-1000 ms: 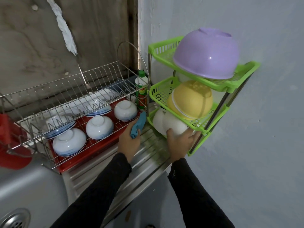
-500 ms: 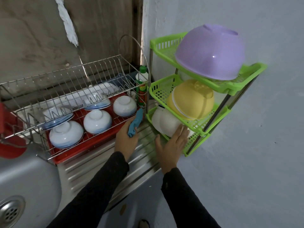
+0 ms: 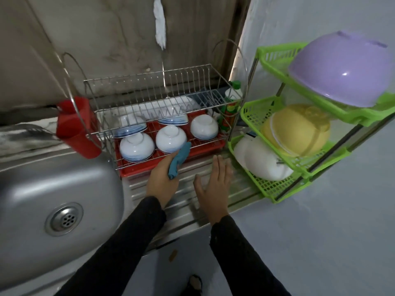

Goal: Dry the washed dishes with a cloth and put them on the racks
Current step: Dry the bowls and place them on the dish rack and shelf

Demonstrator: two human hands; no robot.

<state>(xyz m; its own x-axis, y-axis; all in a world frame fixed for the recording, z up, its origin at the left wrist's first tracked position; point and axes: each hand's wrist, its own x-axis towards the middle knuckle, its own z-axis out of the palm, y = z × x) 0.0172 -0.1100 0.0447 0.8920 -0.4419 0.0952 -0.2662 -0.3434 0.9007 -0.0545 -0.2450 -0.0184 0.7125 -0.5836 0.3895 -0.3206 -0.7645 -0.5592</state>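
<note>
— Cloth first: where does it sit?
— In the left hand, whose fingers curl round it. A soft teal fold sticks up past the knuckles, in front of the red plastic tray.
— And the right hand?
— Flat and spread, fingers straight, holding nothing, over the ribbed steel surface beside the sink.
— The dishes?
— Round white bowls with blue bands stand upside down on the lower tier of the wire rack. On the green plastic lattice rack, a glossy white dish leans on the bottom shelf. A yellow bowl is tipped on the middle shelf, and a smooth purple bowl lies rim-down on top.
— Is the right hand touching the white dish?
— No, it is near but apart.
</note>
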